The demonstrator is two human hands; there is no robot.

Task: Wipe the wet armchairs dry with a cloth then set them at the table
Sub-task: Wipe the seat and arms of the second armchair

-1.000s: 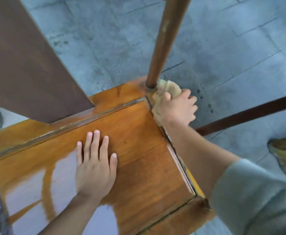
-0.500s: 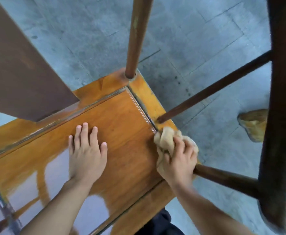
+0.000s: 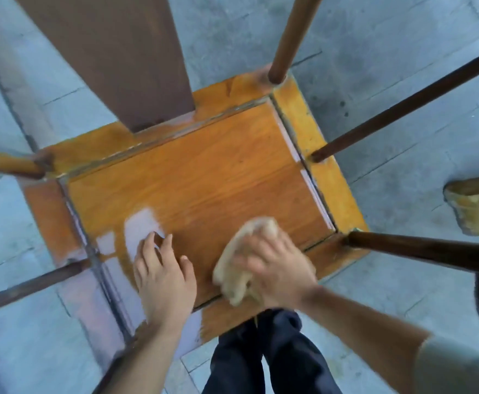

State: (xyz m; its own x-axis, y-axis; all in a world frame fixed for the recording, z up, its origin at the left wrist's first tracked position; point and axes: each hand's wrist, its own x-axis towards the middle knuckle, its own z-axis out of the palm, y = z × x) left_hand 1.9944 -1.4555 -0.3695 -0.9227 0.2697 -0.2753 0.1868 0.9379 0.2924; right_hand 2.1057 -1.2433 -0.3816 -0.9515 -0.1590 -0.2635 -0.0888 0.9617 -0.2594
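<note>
Beige cloth [image 3: 242,260] under right hand [image 3: 279,270]

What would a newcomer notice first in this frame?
The orange wooden seat of an armchair fills the centre. At its near edge the right hand holds a beige cloth, blurred with motion; the left hand rests beside a pale wet sheen.

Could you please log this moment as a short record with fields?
scene: person stands over a wooden armchair seat, head view
right hand: grips a beige cloth on the near right of the seat, blurred
left hand: rests on the seat, fingers loosely bent
wetness: shiny patch beside the left fingers, more sheen along the near left frame
backrest: dark slat at the far edge
floor: grey tiles
table: not in view
</note>
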